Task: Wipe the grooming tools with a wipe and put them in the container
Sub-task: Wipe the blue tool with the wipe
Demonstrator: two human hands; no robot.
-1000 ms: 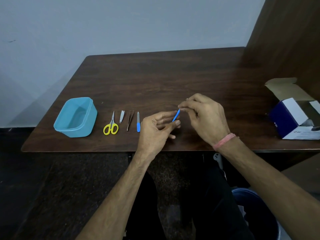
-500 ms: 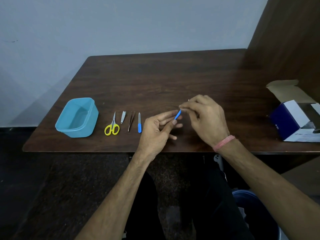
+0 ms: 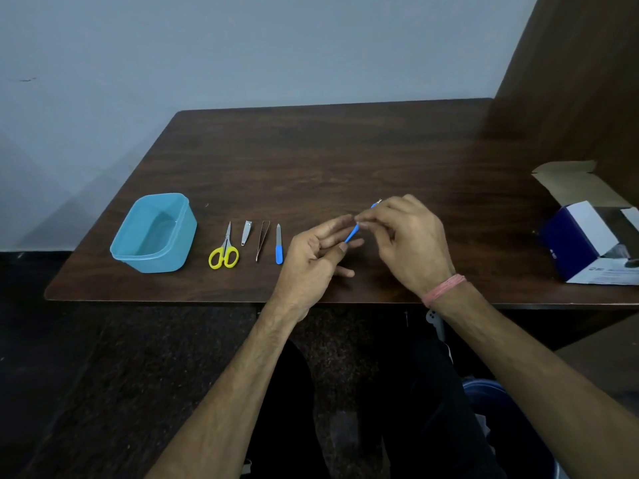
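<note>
A thin blue grooming tool (image 3: 352,233) is held slantwise above the table's front middle. My left hand (image 3: 316,261) pinches its lower end between thumb and index finger. My right hand (image 3: 409,242) is closed over its upper part, and the tip pokes out above the fingers. No wipe is clearly visible. To the left, in a row on the table, lie yellow-handled scissors (image 3: 224,255), a nail clipper (image 3: 246,231), tweezers (image 3: 262,240) and a blue-handled nail file (image 3: 279,246). The teal plastic container (image 3: 152,259) stands empty at the far left.
An open white and dark blue cardboard box (image 3: 584,242) sits at the table's right edge beside a brown wooden panel (image 3: 570,98). A blue bin (image 3: 501,413) stands on the floor under the table by my legs. The dark wooden table (image 3: 328,160) ends just below my wrists.
My right hand's fingers have slid a little up the blue tool, so more of its shaft shows. My left hand keeps the lower end. The tools on the table have not moved.
</note>
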